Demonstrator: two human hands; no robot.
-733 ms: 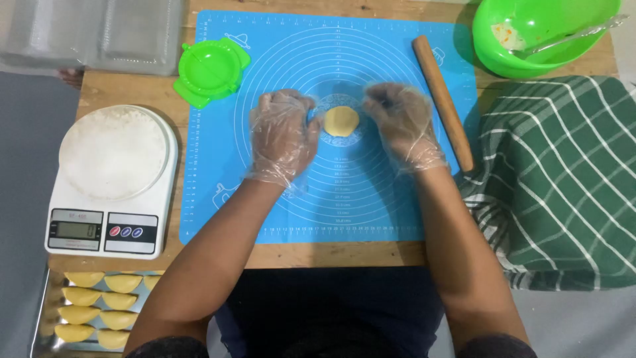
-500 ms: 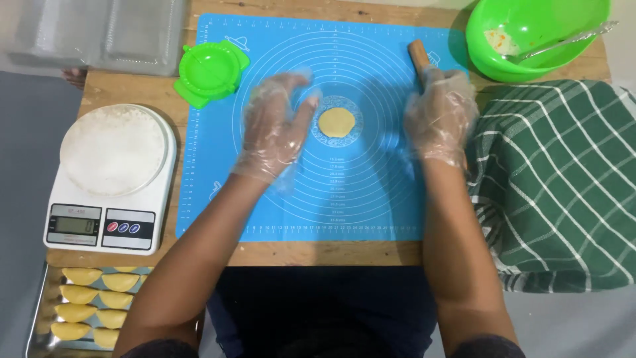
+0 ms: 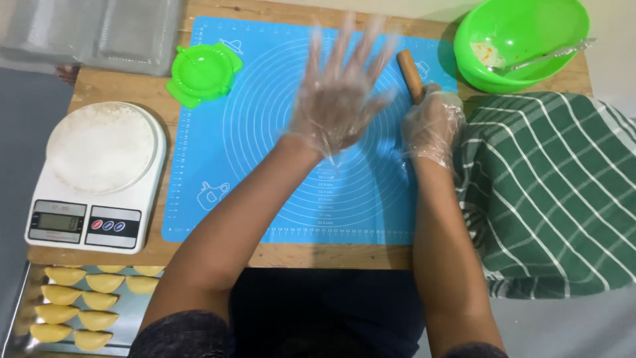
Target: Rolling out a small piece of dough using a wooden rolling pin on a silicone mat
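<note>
Both my hands wear clear plastic gloves. My left hand (image 3: pixel 338 99) is spread flat, fingers apart, over the middle of the blue silicone mat (image 3: pixel 225 152), covering the spot where the small yellow dough disc lay; the disc is hidden. My right hand (image 3: pixel 432 126) is closed around the wooden rolling pin (image 3: pixel 411 74) at the mat's right side, with only the pin's upper end showing above the fingers.
A green dumpling press (image 3: pixel 202 71) lies at the mat's top left. A white kitchen scale (image 3: pixel 99 176) with a floured plate stands on the left. A green bowl (image 3: pixel 530 33) with a spoon sits top right, a green checked cloth (image 3: pixel 556 192) right, and a tray (image 3: pixel 20 305) of folded pastries bottom left.
My right hand moved from beside the dough to the rolling pin and closed on it. My left hand shifted right and spread over the dough disc.
</note>
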